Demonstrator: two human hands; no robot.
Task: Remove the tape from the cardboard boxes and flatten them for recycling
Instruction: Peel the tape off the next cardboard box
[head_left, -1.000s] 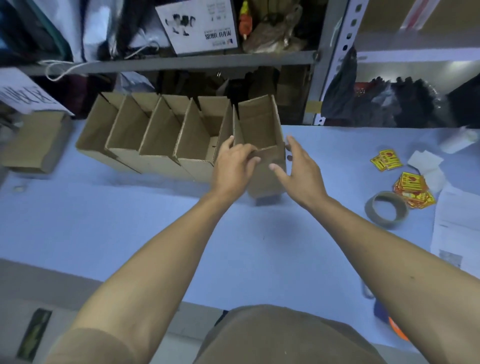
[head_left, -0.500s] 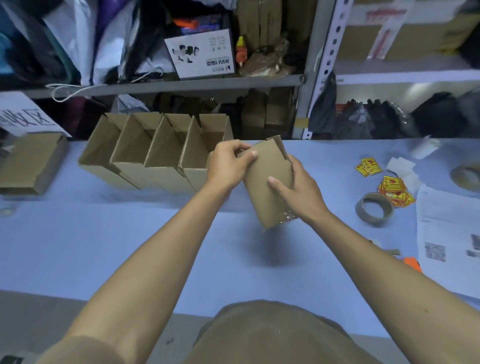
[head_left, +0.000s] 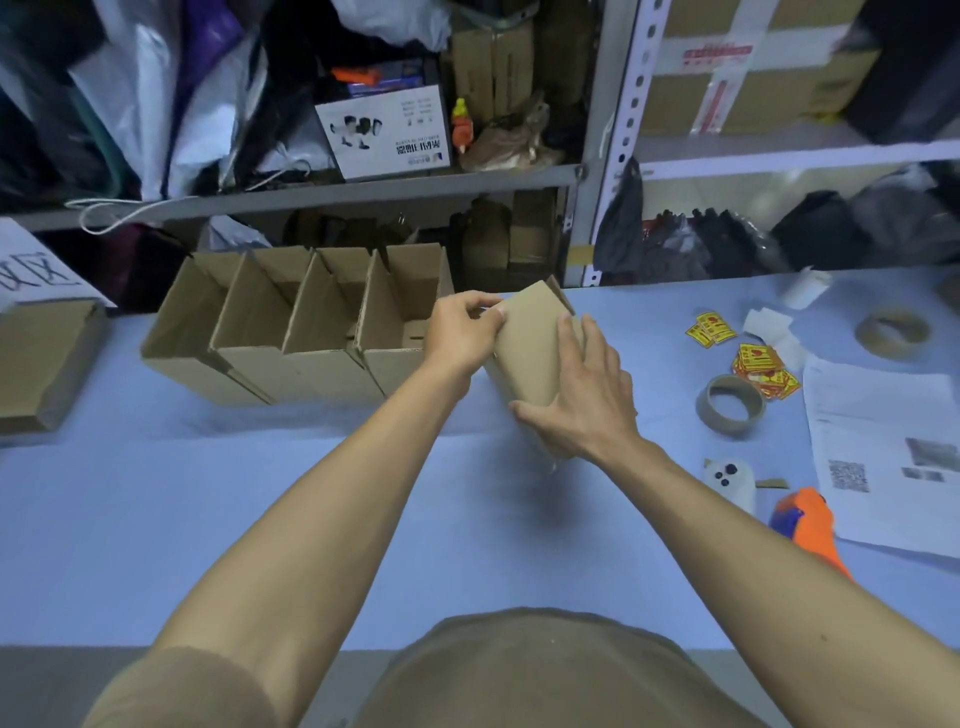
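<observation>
You are holding a small box (head_left: 530, 353) of plain brown cardboard just right of the frame's centre, lifted off the blue bench (head_left: 260, 519). Its broad face looks smooth and unprinted, and a bit of clear tape shows at its lower end near your right wrist. The box is tilted: its long axis runs from the lower right, under your right palm, up to the open end with its short flaps pointing toward the upper part of the frame and the shelf (head_left: 322, 195).

Your left hand (head_left: 460, 335) pinches the box's upper left edge, fingers curled over the rim. Your right hand (head_left: 582, 400) clasps the right side and lower end, with the fingers laid up along the face and the thumb hooked round the lower left edge.

Left of centre, a row of four open boxes (head_left: 291, 332) stands side by side on the bench, leaning leftward, just beside your left hand. A flat closed carton (head_left: 41, 358) lies at the left edge. To the right lie a tape roll (head_left: 730, 402), yellow and red stickers (head_left: 763, 366), printed paper (head_left: 883, 441) and an orange tool (head_left: 810, 525).
</observation>
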